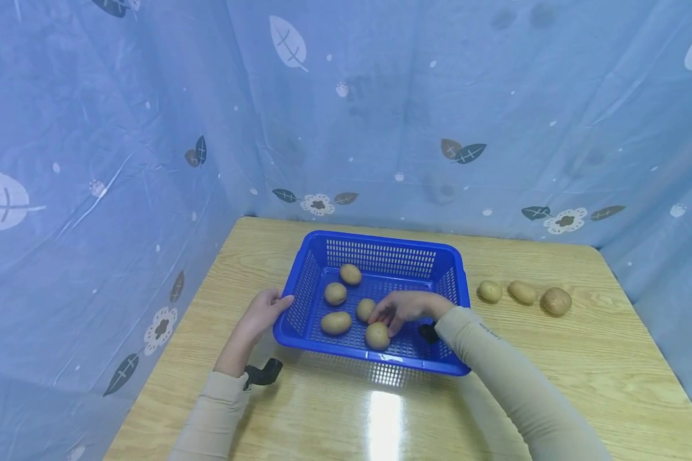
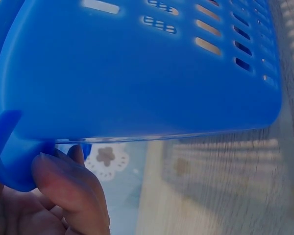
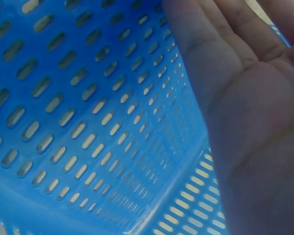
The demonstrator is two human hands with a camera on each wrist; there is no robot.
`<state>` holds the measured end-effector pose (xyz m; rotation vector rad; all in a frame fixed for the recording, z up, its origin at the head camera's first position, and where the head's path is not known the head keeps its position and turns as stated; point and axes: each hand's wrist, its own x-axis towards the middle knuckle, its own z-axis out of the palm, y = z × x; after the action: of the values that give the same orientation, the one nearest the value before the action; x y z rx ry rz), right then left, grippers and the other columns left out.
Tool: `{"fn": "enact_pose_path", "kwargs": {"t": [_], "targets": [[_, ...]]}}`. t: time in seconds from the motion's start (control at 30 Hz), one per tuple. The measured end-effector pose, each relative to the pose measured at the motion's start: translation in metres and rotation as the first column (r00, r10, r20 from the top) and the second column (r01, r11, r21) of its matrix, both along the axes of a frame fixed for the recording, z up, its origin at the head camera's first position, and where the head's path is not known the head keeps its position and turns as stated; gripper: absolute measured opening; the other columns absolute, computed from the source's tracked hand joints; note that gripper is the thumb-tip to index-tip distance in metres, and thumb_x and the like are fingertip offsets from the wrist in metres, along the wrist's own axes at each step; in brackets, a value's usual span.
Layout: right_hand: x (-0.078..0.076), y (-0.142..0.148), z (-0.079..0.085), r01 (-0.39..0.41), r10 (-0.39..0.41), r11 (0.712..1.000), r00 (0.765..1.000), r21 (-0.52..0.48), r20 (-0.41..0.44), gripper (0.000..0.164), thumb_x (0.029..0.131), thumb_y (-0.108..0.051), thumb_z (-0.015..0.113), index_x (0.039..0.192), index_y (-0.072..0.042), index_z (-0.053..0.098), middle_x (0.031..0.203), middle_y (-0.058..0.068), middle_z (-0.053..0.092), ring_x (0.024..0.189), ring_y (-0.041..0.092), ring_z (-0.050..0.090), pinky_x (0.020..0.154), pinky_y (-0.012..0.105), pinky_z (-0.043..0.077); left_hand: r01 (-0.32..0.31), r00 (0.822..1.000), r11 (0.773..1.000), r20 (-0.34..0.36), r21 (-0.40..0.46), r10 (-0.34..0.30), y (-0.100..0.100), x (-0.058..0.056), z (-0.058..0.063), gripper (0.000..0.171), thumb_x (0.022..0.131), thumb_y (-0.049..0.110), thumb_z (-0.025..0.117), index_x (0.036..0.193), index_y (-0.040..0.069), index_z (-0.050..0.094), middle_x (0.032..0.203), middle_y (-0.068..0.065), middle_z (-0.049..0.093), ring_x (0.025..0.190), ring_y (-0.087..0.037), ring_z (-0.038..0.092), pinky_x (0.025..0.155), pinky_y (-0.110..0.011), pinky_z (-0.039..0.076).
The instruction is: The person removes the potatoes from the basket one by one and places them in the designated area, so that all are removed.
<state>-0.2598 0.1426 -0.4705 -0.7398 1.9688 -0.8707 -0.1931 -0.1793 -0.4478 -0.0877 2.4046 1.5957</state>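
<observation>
A blue plastic basket (image 1: 375, 240) with slotted walls stands on the table. My left hand (image 1: 263, 314) grips its left rim, thumb over the top; in the left wrist view the fingers (image 2: 71, 188) curl under the rim. Inside the basket, my right hand (image 1: 408, 307) reaches down from the right and holds a round potato (image 1: 377, 335) near the front wall, thumb on one side and fingertips on the other. Just behind it lies another potato (image 1: 366, 310), partly covered by the fingers. The right wrist view shows the palm (image 3: 264, 117) beside the slotted wall, with the potato hidden.
Farther left in the basket lie an oval potato (image 1: 336, 323), a rounder potato (image 1: 335, 294) and a back potato (image 1: 350, 274). Right of the basket, a small potato (image 1: 490, 291), a long potato (image 1: 522, 292) and a larger potato (image 1: 556, 301) sit on the wooden table (image 1: 600, 371). A blue patterned curtain (image 1: 380, 115) surrounds it.
</observation>
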Motion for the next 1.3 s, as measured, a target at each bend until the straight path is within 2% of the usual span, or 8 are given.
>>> {"fn": "enact_pose_path", "kwargs": {"t": [0.2, 0.23, 0.47, 0.63, 0.93, 1.3], "targets": [[0.001, -0.0026, -0.0025, -0.001, 0.001, 1.0, 1.0, 0.009, -0.022, 0.046, 0.075, 0.008, 0.069, 0.119, -0.002, 0.063, 0.115, 0.011, 0.067, 0.106, 0.02, 0.062, 0.091, 0.029, 0.051, -0.004, 1.0, 1.0, 0.012, 0.0, 0.004, 0.0004, 0.0008, 0.0013, 0.033, 0.101, 0.02, 0.045, 0.112, -0.011, 0.053, 0.098, -0.025, 0.066, 0.081, -0.024, 0.067, 0.069, -0.03, 0.055], [0.001, -0.003, -0.003, 0.001, -0.001, 1.0, 1.0, 0.013, -0.02, 0.047, 0.075, 0.008, 0.069, 0.12, -0.003, 0.063, 0.116, 0.01, 0.066, 0.107, 0.021, 0.062, 0.092, 0.03, 0.05, -0.007, 1.0, 1.0, 0.01, -0.001, 0.007, -0.0009, -0.0007, -0.0026, 0.034, 0.101, 0.021, 0.045, 0.112, -0.01, 0.053, 0.098, -0.024, 0.067, 0.081, -0.023, 0.067, 0.069, -0.03, 0.055], [0.0025, -0.0052, -0.0046, -0.003, 0.004, 0.999, 0.999, 0.037, -0.032, 0.049, 0.075, 0.005, 0.071, 0.121, -0.009, 0.064, 0.119, 0.006, 0.065, 0.11, 0.02, 0.06, 0.094, 0.032, 0.049, -0.008, 1.0, 1.0, -0.001, -0.02, 0.008, -0.0011, -0.0005, -0.0043, 0.033, 0.101, 0.022, 0.046, 0.111, -0.008, 0.054, 0.096, -0.021, 0.067, 0.079, -0.02, 0.067, 0.07, -0.028, 0.054], [0.0041, -0.006, -0.0034, -0.04, 0.043, 0.998, 0.997, 0.049, -0.069, 0.049, 0.074, 0.002, 0.072, 0.121, -0.01, 0.064, 0.118, 0.004, 0.066, 0.11, 0.019, 0.06, 0.095, 0.033, 0.048, -0.006, 1.0, 1.0, -0.016, -0.014, 0.006, -0.0016, -0.0011, -0.0047, 0.032, 0.1, 0.021, 0.046, 0.11, -0.009, 0.055, 0.095, -0.021, 0.067, 0.077, -0.019, 0.066, 0.069, -0.027, 0.053], [0.0049, -0.0071, -0.0032, -0.04, 0.043, 0.998, 0.997, 0.054, -0.058, 0.049, 0.073, 0.002, 0.073, 0.121, -0.01, 0.064, 0.119, 0.004, 0.066, 0.11, 0.02, 0.06, 0.097, 0.035, 0.047, -0.017, 1.0, 1.0, -0.013, -0.015, 0.017, -0.0013, -0.0013, -0.0052, 0.033, 0.1, 0.021, 0.047, 0.11, -0.009, 0.055, 0.094, -0.02, 0.067, 0.076, -0.018, 0.066, 0.068, -0.029, 0.054], [0.005, -0.0083, -0.0049, -0.032, 0.037, 0.996, 0.997, 0.079, -0.064, 0.044, 0.071, 0.003, 0.074, 0.11, -0.014, 0.066, 0.101, -0.003, 0.066, 0.097, 0.013, 0.059, 0.09, 0.031, 0.048, -0.021, 1.0, 0.999, -0.011, -0.039, 0.021, -0.0006, -0.0002, -0.0055, 0.034, 0.1, 0.022, 0.047, 0.111, -0.009, 0.055, 0.095, -0.02, 0.067, 0.078, -0.018, 0.065, 0.071, -0.03, 0.054]]}}
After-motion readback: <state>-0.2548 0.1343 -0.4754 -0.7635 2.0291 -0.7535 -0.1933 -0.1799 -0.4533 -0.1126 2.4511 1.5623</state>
